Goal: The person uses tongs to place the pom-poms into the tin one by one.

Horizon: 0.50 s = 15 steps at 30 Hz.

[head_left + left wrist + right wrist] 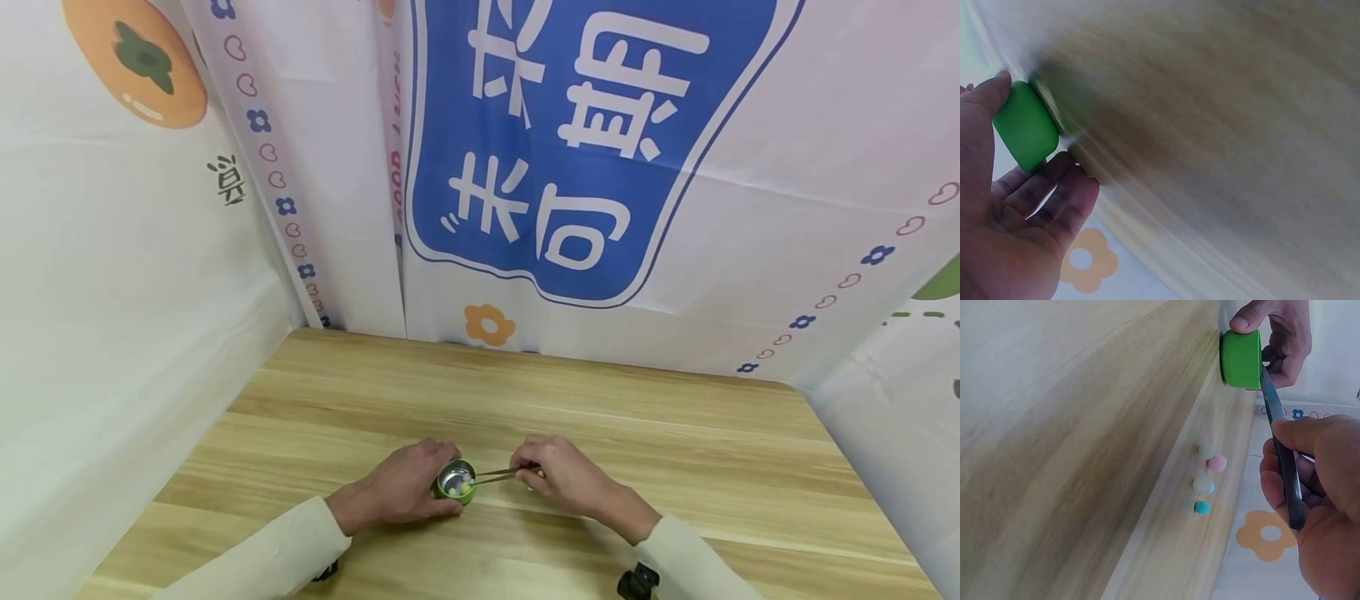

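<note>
I have the left hand (408, 482) with its fingers curled round the green cup (1241, 359), which sits upright on the worktop (600, 417), just to that hand's right. My right hand (562, 475) pinches a slim pair of tweezers (1285, 465) between thumb and fingers. What counts most, I judge, is the line between the two: the tweezers' long axis runs nearly straight across from right to left, tips over the cup's rim at a yellow ball (467, 488) inside. The left hand is the nearer one, touching the cup, while the right reaches it only through the tool. (I cannot tell from here whether the tips actually pinch the yellow ball or merely rest by it.) Some paler pieces lie in the cup as well, too small for me to make out. Near the right hand, the right wrist view gives me a loose cluster on the worktop: a pink ball (1217, 463), a teal ball (1202, 507) and some whitish balls (1205, 450); from the head, that hand mostly hides them.
</note>
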Motion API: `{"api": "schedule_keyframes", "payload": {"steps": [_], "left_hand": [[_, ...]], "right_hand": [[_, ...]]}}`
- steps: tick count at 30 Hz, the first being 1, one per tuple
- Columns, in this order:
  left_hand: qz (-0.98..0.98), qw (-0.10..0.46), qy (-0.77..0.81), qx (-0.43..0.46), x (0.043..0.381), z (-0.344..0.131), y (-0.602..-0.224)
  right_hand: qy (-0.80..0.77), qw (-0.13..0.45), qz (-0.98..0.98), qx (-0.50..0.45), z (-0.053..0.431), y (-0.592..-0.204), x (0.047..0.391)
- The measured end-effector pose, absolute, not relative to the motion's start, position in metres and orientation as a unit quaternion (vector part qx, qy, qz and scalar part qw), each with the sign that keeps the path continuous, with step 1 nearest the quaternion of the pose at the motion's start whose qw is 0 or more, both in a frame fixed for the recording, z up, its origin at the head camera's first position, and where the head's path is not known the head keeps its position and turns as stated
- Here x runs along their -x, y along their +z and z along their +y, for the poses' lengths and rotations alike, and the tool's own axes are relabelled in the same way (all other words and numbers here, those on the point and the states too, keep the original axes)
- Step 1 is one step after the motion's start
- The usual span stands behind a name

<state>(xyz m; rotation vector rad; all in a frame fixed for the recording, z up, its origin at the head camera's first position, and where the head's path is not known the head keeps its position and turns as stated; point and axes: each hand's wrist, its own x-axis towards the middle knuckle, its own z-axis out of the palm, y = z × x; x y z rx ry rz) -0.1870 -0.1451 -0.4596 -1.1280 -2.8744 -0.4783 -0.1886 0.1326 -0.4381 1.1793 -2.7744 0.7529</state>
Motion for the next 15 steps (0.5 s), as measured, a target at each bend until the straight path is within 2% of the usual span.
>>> {"api": "schedule_keyframes", "payload": {"steps": [15], "left_hand": [[-0.922, 0.004, -0.147, 0.357, 0.1863, -0.1461, -0.46]], "right_hand": [[0.265, 0.001, -0.899, -0.348, 0.143, -0.4381, 0.1864]]}}
